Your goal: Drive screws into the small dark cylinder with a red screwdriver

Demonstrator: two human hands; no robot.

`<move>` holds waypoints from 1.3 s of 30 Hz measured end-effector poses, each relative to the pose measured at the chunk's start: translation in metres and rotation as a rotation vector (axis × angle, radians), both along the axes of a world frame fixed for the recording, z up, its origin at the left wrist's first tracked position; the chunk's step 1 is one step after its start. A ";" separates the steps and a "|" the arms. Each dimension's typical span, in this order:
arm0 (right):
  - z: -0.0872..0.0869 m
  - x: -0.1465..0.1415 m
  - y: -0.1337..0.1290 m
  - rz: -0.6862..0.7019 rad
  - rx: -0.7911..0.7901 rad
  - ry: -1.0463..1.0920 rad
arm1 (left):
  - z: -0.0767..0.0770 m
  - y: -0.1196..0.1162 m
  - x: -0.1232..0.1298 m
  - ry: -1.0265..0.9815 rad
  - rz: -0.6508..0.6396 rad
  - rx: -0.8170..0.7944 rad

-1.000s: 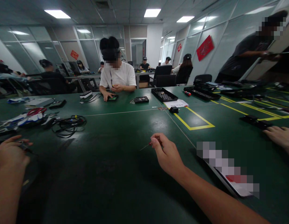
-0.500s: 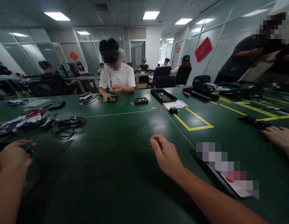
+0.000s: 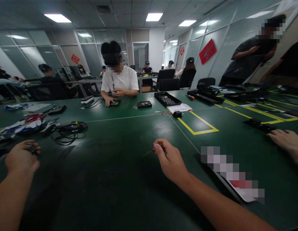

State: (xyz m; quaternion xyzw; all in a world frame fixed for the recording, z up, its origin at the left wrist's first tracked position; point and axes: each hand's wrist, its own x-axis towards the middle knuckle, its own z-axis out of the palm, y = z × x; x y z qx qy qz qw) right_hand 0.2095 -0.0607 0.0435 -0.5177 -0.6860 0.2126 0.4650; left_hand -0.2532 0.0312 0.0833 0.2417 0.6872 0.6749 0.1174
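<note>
My right hand (image 3: 169,157) is closed round the handle of a small screwdriver (image 3: 149,152), above the middle of the green table (image 3: 103,179). Its thin shaft points left and slightly down, touching nothing I can see. At the left, my left hand (image 3: 22,157) has its fingers curled round a small dark object (image 3: 31,147); its kind is mostly hidden by the fingers. Beyond that hand lie a bundle of black cables (image 3: 70,130) and blue-and-white gloves (image 3: 19,128).
Across the table a person in white (image 3: 120,78) handles a green circuit board (image 3: 114,103). Black parts trays (image 3: 167,99) stand at the back. Yellow tape (image 3: 204,132) marks the surface. A white device (image 3: 245,192) lies right of my arm, and another person's hand (image 3: 287,142) rests at the right edge.
My left hand has moved a little to the right with the dark object. My right hand and the screwdriver are nearly still. The standing person at the right has shifted posture.
</note>
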 end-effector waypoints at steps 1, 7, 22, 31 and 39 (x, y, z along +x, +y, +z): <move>0.001 0.000 0.000 -0.002 0.002 0.001 | 0.002 0.001 0.010 -0.114 0.008 -0.012; 0.002 -0.001 -0.001 -0.012 0.031 0.017 | 0.004 0.002 0.085 -0.285 -0.288 0.052; -0.005 -0.001 -0.004 -0.046 0.083 0.425 | -0.052 -0.027 0.264 -0.568 -1.112 0.042; -0.001 -0.001 -0.004 -0.081 0.124 0.341 | -0.084 -0.036 0.273 0.296 -1.189 -0.071; -0.002 0.001 -0.003 -0.029 0.064 0.172 | -0.085 -0.031 0.269 0.480 -1.191 0.019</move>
